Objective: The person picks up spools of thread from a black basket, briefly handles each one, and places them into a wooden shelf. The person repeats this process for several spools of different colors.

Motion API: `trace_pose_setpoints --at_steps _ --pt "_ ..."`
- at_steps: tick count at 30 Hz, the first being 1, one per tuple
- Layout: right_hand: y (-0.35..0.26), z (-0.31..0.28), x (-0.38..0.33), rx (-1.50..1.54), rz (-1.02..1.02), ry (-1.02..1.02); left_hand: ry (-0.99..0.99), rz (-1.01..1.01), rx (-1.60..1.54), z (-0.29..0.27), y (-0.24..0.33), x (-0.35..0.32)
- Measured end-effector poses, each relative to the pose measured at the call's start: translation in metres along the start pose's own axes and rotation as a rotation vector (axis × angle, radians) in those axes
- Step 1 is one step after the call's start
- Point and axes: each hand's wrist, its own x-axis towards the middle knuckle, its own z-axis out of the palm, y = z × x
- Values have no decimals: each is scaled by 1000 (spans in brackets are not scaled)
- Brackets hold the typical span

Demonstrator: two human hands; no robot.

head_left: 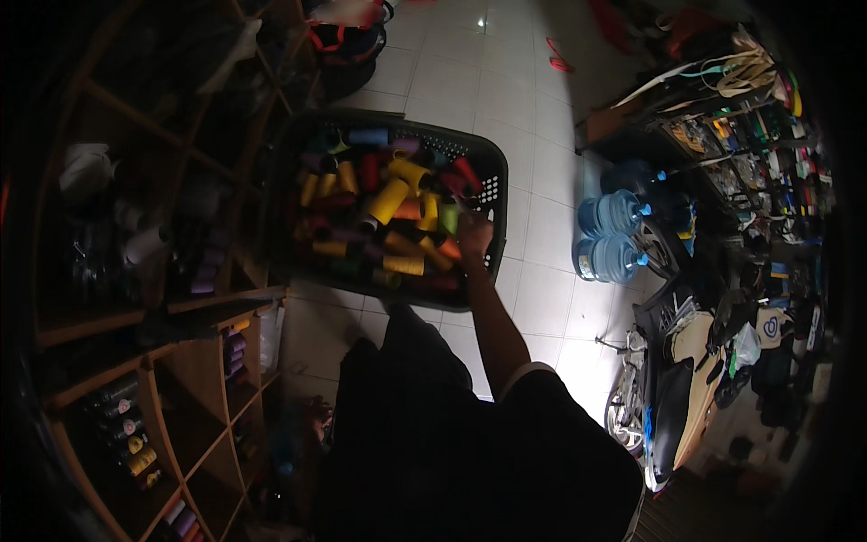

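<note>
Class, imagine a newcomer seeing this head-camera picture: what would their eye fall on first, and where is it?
Probably the dark basket in the upper middle, filled with bright spools, many of them yellow, orange or red. The person's right grip is at the basket's right side. Next might come the big blue bottles to the right, beyond a stretch of pale tiled floor.

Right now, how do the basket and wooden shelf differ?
The basket is dark, the wooden shelf brown. The basket is one open space; the wooden shelf has compartments. Spools lie jumbled in the basket; some on the wooden shelf sit in rows. Both hold colored spools.
</note>
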Motion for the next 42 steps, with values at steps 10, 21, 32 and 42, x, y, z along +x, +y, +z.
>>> trace_pose_setpoints --at_steps 10,21,32,42 --pt "46 58 77 -109 241 -100 121 -105 221 89 21 -36" --pt "-14 -12 37 667 674 74 83 27 527 87 12 -10" --pt "-10 2 73 -339 -240 -182 147 -129 248 95 47 -10" --pt "15 51 115 -647 -54 -404 175 -15 354 100 23 -34"
